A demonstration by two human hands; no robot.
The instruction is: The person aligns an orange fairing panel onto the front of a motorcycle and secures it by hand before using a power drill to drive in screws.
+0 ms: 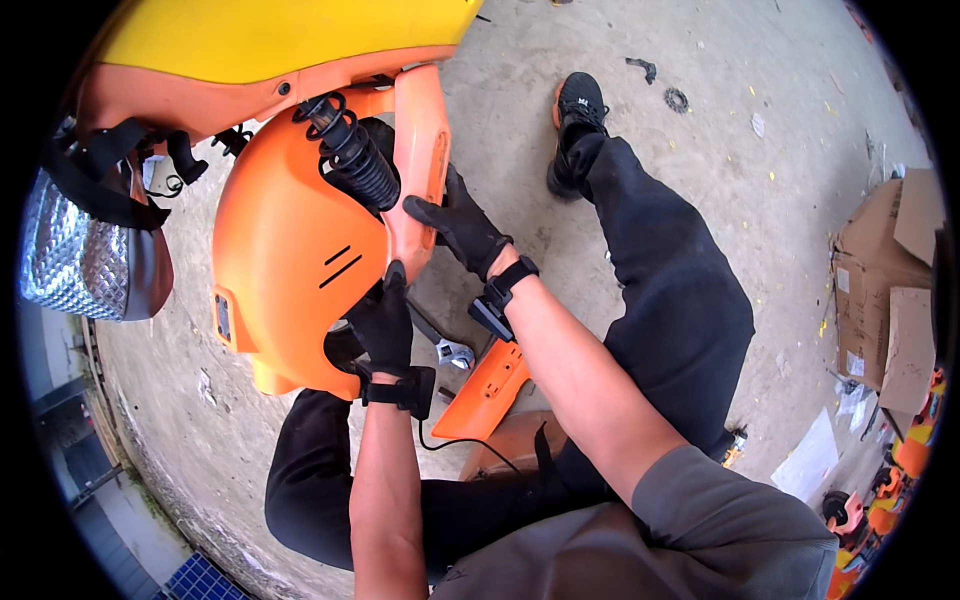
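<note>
A large glossy orange fender (pixel 270 240) with two black slots sits at the left, with a coil-spring shock absorber (pixel 352 158) passing through its opening. Along its right side runs a paler orange cover strip (pixel 418 150). My right hand (pixel 465 228), in a black glove, grips the strip's lower right edge, thumb on top and fingers partly hidden behind. Lower down, my left hand (pixel 382 325), also gloved, is closed at the strip's lower end beside the fender; its thumb points up and its other fingers are mostly hidden, so its grip is unclear.
Yellow-and-orange bodywork (pixel 270 45) hangs overhead. On the floor near my wrists lie an adjustable wrench (pixel 453 352) and a slotted orange panel (pixel 484 392). Cardboard boxes (pixel 868 285) stand at the right. A cable (pixel 455 443) runs from my left wrist's black device (pixel 420 392).
</note>
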